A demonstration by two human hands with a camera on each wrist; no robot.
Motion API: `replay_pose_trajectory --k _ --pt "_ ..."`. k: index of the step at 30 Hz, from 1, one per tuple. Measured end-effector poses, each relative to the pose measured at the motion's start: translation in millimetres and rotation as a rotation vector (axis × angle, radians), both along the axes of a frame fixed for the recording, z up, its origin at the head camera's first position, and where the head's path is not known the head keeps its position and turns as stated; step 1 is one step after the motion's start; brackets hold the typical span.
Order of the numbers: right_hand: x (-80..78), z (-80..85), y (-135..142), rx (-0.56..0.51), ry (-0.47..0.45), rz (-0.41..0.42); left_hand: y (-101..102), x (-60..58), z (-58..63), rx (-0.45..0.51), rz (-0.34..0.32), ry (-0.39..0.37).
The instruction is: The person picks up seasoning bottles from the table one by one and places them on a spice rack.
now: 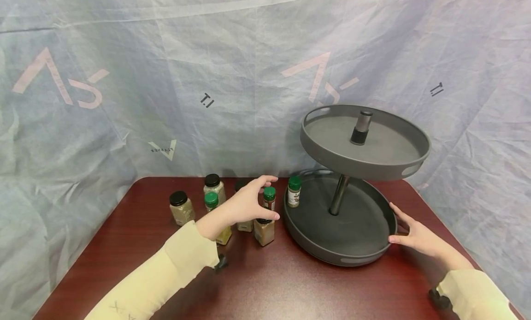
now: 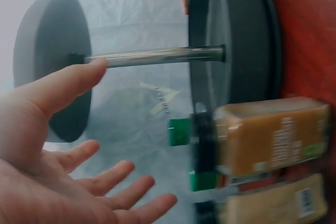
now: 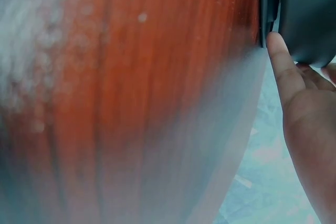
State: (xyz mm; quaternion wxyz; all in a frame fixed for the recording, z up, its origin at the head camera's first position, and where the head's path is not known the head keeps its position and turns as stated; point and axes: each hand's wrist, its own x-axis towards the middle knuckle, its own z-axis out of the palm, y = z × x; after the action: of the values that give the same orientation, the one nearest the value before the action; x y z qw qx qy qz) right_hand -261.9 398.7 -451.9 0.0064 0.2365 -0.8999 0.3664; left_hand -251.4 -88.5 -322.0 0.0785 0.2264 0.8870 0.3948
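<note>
My left hand (image 1: 247,202) hovers over the spice jars with thumb and fingers spread. Between them, in the head view, shows a small green-capped jar (image 1: 269,193), partly behind a square jar of tan powder (image 1: 264,233). Nothing lies in the palm in the left wrist view. My right hand (image 1: 421,237) touches the right outer rim of the grey two-tier turntable's lower tray (image 1: 361,232), fingers extended; the right wrist view shows a fingertip against the tray wall (image 3: 310,9). Another green-capped jar (image 1: 294,193) stands at the lower tray's left inside edge.
The upper tray (image 1: 386,142) sits tilted in view above the lower one on a central post (image 1: 340,195). Left of my left hand stand black-capped jars (image 1: 182,211) and a green-capped jar (image 1: 211,201). A grey curtain (image 1: 232,80) hangs behind the red-brown table (image 1: 265,283).
</note>
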Motion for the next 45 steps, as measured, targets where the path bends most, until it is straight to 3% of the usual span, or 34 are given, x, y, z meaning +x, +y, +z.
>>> replay_pose_trajectory --k 8,19,35,45 --pt "-0.7 1.3 -0.2 0.001 0.003 0.003 -5.8 9.8 -37.9 0.125 0.066 0.046" --pt "1.1 -0.4 0.6 -0.016 0.004 0.013 -4.0 16.6 -66.1 0.206 0.110 0.180" --pt "-0.8 -2.9 1.6 -0.016 -0.001 0.015 5.6 23.0 -97.6 0.214 0.205 0.276" --pt "1.1 -1.8 -0.5 -0.005 -0.011 0.001 10.0 23.7 -107.2 0.236 0.247 0.320"
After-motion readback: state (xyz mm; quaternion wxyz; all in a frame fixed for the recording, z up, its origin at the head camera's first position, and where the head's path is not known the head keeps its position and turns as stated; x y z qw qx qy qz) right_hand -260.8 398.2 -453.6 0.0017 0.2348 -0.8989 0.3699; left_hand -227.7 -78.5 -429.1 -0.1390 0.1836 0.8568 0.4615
